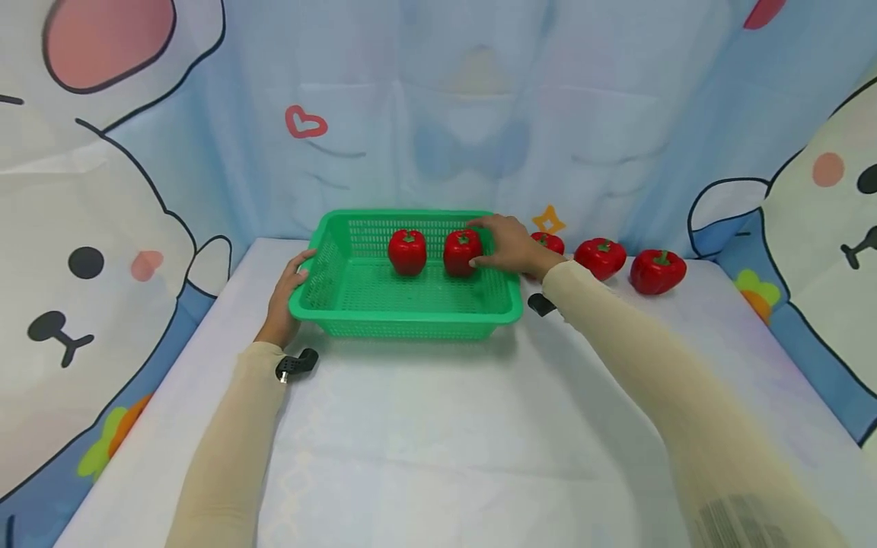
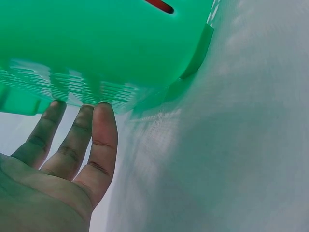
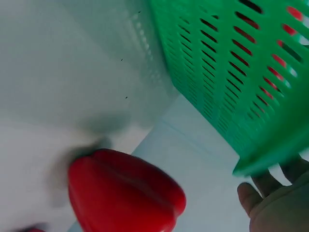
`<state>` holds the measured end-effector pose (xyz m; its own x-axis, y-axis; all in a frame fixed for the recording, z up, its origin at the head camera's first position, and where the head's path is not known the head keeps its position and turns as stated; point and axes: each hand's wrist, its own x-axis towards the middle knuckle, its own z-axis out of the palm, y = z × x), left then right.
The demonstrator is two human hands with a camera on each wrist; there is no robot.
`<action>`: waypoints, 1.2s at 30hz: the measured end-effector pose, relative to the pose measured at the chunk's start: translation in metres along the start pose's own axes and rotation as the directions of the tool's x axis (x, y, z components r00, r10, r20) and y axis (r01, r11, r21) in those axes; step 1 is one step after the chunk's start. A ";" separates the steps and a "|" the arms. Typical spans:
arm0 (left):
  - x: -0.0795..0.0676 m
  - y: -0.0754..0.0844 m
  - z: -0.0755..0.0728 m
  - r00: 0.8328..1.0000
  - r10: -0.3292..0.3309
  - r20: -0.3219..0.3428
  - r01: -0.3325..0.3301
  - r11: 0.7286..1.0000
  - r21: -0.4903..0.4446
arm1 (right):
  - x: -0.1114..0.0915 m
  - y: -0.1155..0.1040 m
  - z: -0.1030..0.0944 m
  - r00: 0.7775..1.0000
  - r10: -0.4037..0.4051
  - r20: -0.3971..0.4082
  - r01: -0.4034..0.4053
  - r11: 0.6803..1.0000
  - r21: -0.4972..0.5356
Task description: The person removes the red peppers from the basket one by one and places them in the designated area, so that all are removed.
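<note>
A green plastic basket [image 1: 404, 327] stands on the white cloth, with two red bell peppers upright inside. My left hand [image 1: 282, 304] holds its left rim; in the left wrist view the fingers [image 2: 104, 140] reach up against the slotted side. My right hand [image 1: 510, 245] reaches over the right rim and holds the right-hand bell pepper [image 1: 457, 255], thumb in front and fingers at its far side. The other bell pepper [image 1: 407, 253] sits to the left, apart from it. In the right wrist view the basket wall [image 3: 217, 72] hides most of the right hand's fingertips.
On the cloth right of the basket lie three more bell peppers: one [image 1: 548, 242] partly behind the right wrist, a middle one [image 1: 599, 259] and an outer one [image 1: 658, 272]. A blue curtain [image 1: 384, 160] with cartoon prints hangs behind the table [image 1: 438, 457].
</note>
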<state>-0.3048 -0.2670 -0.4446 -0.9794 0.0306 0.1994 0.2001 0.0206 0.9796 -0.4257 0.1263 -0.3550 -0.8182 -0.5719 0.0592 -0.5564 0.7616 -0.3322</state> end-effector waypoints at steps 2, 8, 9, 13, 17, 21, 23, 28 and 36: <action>0.000 0.000 0.001 1.000 0.005 0.008 -0.005 1.000 -0.013 | 0.005 -0.003 0.004 1.000 0.014 0.017 -0.013 0.998 -0.068; 0.001 -0.001 0.000 1.000 0.004 0.014 -0.003 0.998 -0.061 | 0.015 -0.011 0.010 0.998 0.066 0.018 -0.062 0.985 -0.159; 0.001 -0.001 0.000 1.000 0.003 0.014 -0.002 0.998 -0.064 | 0.015 -0.012 0.010 0.997 0.072 0.011 -0.069 0.983 -0.168; 0.002 -0.001 0.000 1.000 0.005 0.017 -0.004 0.998 -0.061 | 0.016 -0.013 0.013 0.996 0.093 -0.020 -0.095 0.976 -0.198; 0.002 -0.001 -0.001 1.000 0.006 0.007 -0.006 0.999 -0.045 | 0.016 -0.013 0.015 0.994 0.097 -0.040 -0.103 0.976 -0.194; 0.002 -0.004 -0.001 1.000 -0.003 -0.003 0.003 0.999 -0.033 | 0.015 -0.011 0.016 0.996 0.081 -0.037 -0.086 0.984 -0.154; 0.001 -0.005 -0.001 1.000 -0.005 -0.005 0.005 0.999 -0.041 | 0.013 -0.011 0.015 0.997 0.077 -0.033 -0.079 0.994 -0.076; 0.000 -0.004 0.000 1.000 -0.007 0.003 0.007 0.998 -0.055 | -0.002 -0.012 0.005 0.993 0.091 -0.074 -0.064 0.949 0.308; 0.001 -0.002 0.000 1.000 -0.004 -0.001 0.004 1.000 -0.016 | -0.042 -0.004 -0.018 0.963 0.071 -0.261 0.126 0.736 0.665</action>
<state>-0.3063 -0.2670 -0.4464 -0.9804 0.0295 0.1950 0.1953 0.0052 0.9807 -0.3915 0.1532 -0.3393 -0.8651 -0.4166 0.2792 -0.4164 0.2863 -0.8630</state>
